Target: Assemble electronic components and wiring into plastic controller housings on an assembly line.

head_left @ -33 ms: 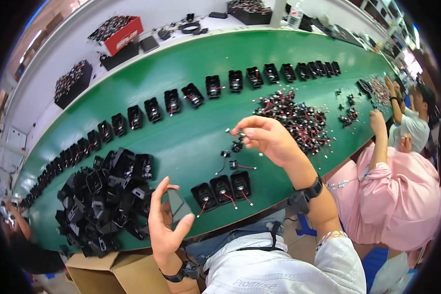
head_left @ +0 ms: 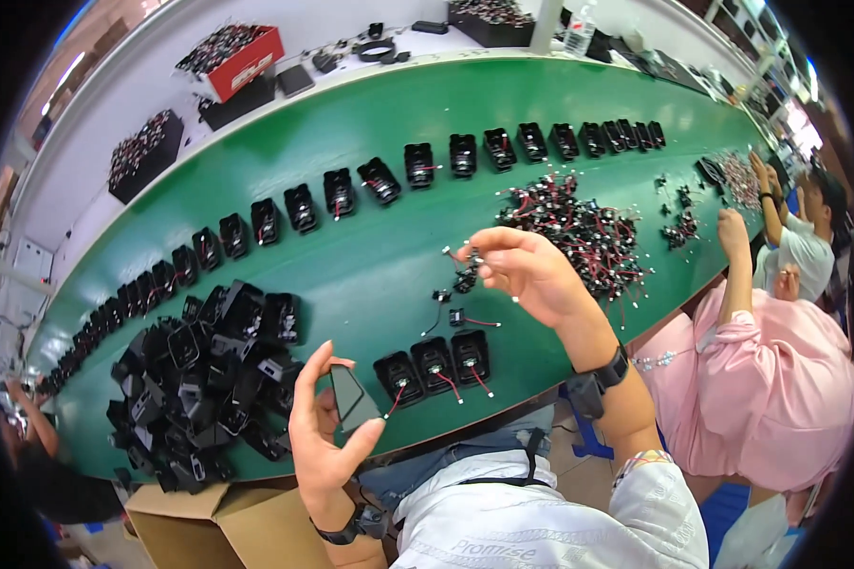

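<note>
My left hand (head_left: 327, 431) grips a black plastic housing (head_left: 354, 398) between fingers and thumb near the table's front edge. My right hand (head_left: 531, 275) pinches a small black part with thin wires (head_left: 467, 256) above the table. Below its fingertips lie more such parts, one black part with a red lead (head_left: 457, 317) among them. Three black housings (head_left: 433, 364) stand side by side between my hands, each with a red lead hanging out over its front.
A heap of black housings (head_left: 199, 379) lies left, and a pile of wired parts (head_left: 584, 237) right. Filled housings (head_left: 339, 192) form a long curved row across the green table (head_left: 351, 256). A cardboard box (head_left: 266, 531) stands below. Other people sit right, one in pink (head_left: 759, 379).
The whole view has shifted slightly, with the things in it lying a little further right. Both hands keep their holds.
</note>
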### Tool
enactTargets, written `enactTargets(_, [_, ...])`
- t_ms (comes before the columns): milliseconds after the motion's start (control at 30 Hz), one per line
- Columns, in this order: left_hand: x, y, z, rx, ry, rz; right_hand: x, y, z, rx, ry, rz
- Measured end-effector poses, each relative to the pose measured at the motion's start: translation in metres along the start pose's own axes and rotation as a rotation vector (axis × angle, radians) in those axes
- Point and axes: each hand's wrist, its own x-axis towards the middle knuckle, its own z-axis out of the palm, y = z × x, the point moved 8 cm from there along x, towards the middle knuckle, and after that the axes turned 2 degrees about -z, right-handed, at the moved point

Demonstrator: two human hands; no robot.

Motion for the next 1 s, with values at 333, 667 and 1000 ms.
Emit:
enactTargets(333, [0.003, -0.004, 0.063, -0.202, -0.169, 0.171, -0.069, 0.045, 0.072, 0.037, -0.073, 0.020])
enactTargets(667, [-0.013, -0.018, 0.073, -0.165, -0.218, 0.141, -0.088, 0.039, 0.071, -0.379, 0.113, -0.139])
enactTargets(1000, [-0.013, -0.011, 0.068, -0.274, -0.173, 0.186, -0.102, 0.039, 0.086, -0.847, 0.072, -0.442])
